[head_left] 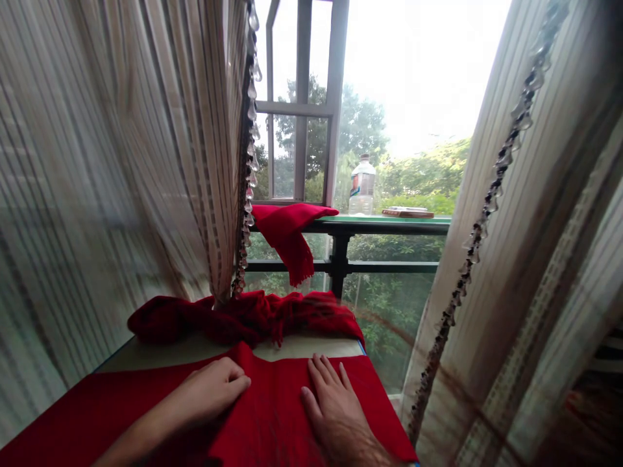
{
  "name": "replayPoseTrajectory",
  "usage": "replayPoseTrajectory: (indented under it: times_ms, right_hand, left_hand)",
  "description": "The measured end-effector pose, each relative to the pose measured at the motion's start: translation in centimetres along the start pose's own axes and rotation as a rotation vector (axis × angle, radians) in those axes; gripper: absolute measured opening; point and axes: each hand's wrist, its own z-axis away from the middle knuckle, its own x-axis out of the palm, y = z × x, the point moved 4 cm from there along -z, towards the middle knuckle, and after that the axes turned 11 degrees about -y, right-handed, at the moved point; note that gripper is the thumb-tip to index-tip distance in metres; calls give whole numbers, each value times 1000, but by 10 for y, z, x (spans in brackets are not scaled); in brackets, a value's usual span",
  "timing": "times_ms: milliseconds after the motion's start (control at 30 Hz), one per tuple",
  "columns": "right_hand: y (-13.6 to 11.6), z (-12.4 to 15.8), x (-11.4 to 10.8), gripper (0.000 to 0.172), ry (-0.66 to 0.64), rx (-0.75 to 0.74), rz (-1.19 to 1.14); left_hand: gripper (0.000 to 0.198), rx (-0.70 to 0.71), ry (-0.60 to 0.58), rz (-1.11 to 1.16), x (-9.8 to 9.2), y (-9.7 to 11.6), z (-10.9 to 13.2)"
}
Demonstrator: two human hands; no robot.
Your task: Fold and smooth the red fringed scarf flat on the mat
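A red cloth (272, 415) is spread over the table and raised into a small fold at its far edge. My left hand (219, 383) is closed at that fold, its fingers curled and the thumb pressed in, gripping the cloth. To the right, my right hand (333, 395) lies flat on the same cloth, fingers stretched out and pointing away from me. Just beyond the spread cloth is a bunched dark red scarf (195, 318) with some fringe showing. A strip of pale tabletop (306, 347) shows between the two.
Another red fringed scarf (287, 233) hangs over the railing (394, 227). On the ledge stand a clear plastic bottle (363, 185) and a flat brown-and-white object (407, 212). Striped curtains with beaded trim, one left (121, 162) and one right (487, 292), flank the table. An open window (302, 107) is behind.
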Motion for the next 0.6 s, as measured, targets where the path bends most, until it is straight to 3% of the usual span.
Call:
replayPoseTrajectory:
  times_ms: [133, 367, 600]
  right_hand:
    - [-4, 1, -2, 62, 19, -3, -5]
    - [-3, 2, -5, 58, 56, -53, -56]
    - [9, -1, -5, 60, 59, -79, -97]
  left_hand:
    - [33, 81, -124, 70, 2, 36, -11]
    - [26, 155, -209, 72, 19, 95, -28]
    - [31, 186, -195, -1, 46, 111, -42]
